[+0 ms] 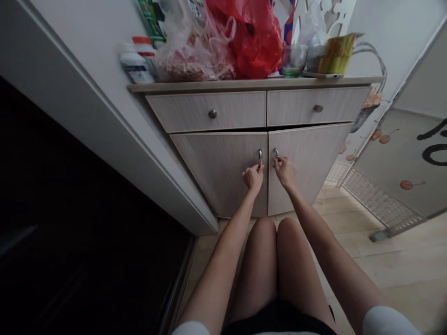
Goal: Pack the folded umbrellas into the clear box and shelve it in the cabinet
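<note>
I crouch before a light wood cabinet with two lower doors. My left hand (253, 177) is closed on the metal handle (260, 156) of the left cabinet door (216, 172). My right hand (285, 170) grips the metal handle (275, 153) of the right cabinet door (314, 158). The right door stands slightly ajar at its top edge; the left door looks flush. Above them are two closed drawers, the left drawer (206, 110) and the right drawer (316, 106), each with a round knob.
The cabinet top (244, 84) carries white bottles (134, 63), a clear bag (195, 51), a red bag (256, 39), a glass (294, 59) and a yellow pack (337, 53). A white door frame (115, 135) and dark opening lie left. A decorated sliding door (401, 172) stands right.
</note>
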Tool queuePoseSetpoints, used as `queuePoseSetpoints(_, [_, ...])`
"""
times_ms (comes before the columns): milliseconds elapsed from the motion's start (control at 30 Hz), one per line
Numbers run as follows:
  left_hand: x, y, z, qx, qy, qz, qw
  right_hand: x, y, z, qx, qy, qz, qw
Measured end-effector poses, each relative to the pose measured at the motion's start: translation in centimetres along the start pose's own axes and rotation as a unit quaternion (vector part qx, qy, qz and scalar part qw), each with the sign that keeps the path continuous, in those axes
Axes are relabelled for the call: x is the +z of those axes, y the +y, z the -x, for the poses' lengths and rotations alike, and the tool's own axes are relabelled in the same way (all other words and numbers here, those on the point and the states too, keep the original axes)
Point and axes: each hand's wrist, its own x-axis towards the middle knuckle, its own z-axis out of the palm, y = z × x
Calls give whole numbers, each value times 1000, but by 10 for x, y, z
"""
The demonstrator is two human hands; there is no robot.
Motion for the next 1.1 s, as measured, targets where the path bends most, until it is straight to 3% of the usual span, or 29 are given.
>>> queuePoseSetpoints(333, [9,4,-25,1,-4,-14,1000,18,-4,-24,2,-24,-8,1000])
queuePoseSetpoints(600, [15,5,-37,8,0,-18,1000,30,-5,-36,21,-6,-17,1000])
queuePoseSetpoints(733, [17,4,-39,15,9,-30,999,30,-5,-37,17,3,-33,999])
queuePoseSetpoints(1000, [15,4,-42,11,-1,-24,1000,27,-11,-37,55,-37,-60,996])
queuePoseSetpoints(1100, [15,3,-44,-3,-10,23,1000,27,-14,-36,65,-36,-74,994])
